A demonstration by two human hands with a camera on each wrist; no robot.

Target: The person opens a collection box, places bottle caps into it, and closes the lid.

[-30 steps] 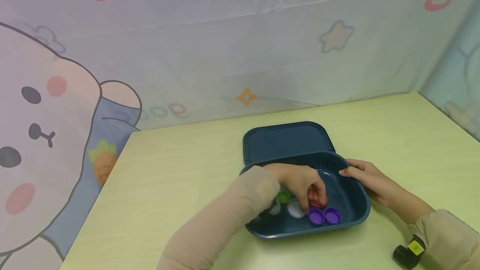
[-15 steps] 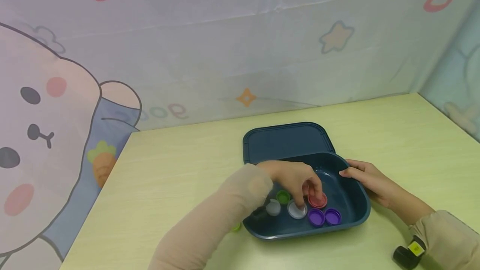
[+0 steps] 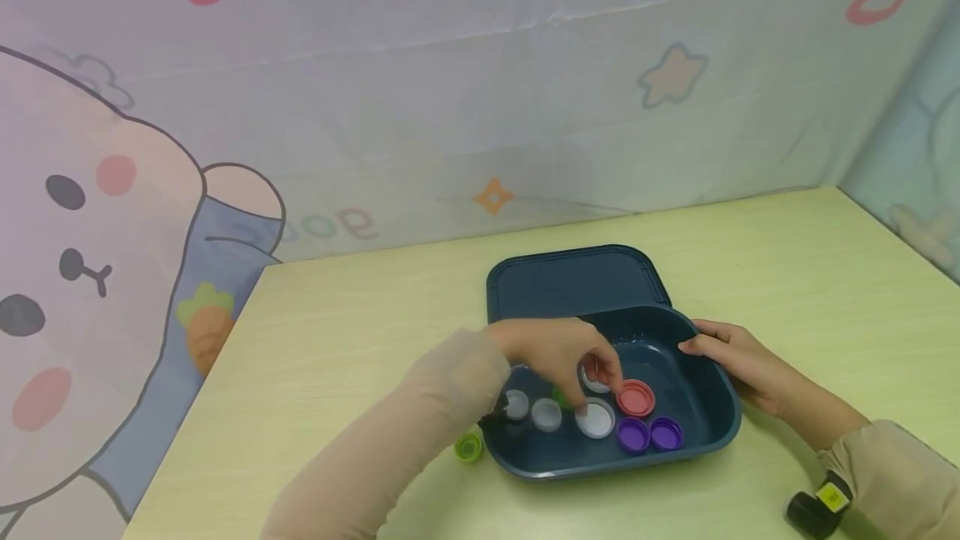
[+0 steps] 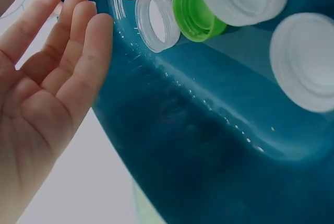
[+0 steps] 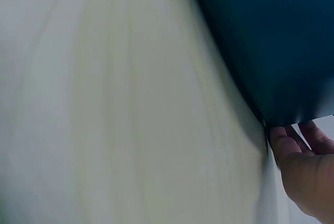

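Note:
Over the dark blue plastic box (image 3: 600, 467), my left hand (image 3: 555, 350) hovers with fingers bent loosely downward, holding nothing; in the left wrist view the left palm (image 4: 39, 109) shows bare and its fingers are nearly straight. Under it lie bottle caps: a red cap (image 3: 635, 399), a white cap (image 3: 596, 419), two purple caps (image 3: 633, 436) and several translucent ones. A green cap (image 4: 194, 12) is partly hidden by the hand in the head view. My right hand (image 3: 753, 369) grips the box's right rim, thumb over the edge and fingers outside.
Behind the box lies a dark blue lid (image 3: 576, 283), partly covered by it. A light green cap (image 3: 468, 447) sits on the table (image 3: 360, 357) just left of the box. A black device (image 3: 817, 508) with a yellow label is by the right cuff. Printed cloth hangs behind the table.
My left hand has moved left, away from the red cap, uncovering it and a translucent cap. The light green cap on the table has come into view. The right hand keeps its grip.

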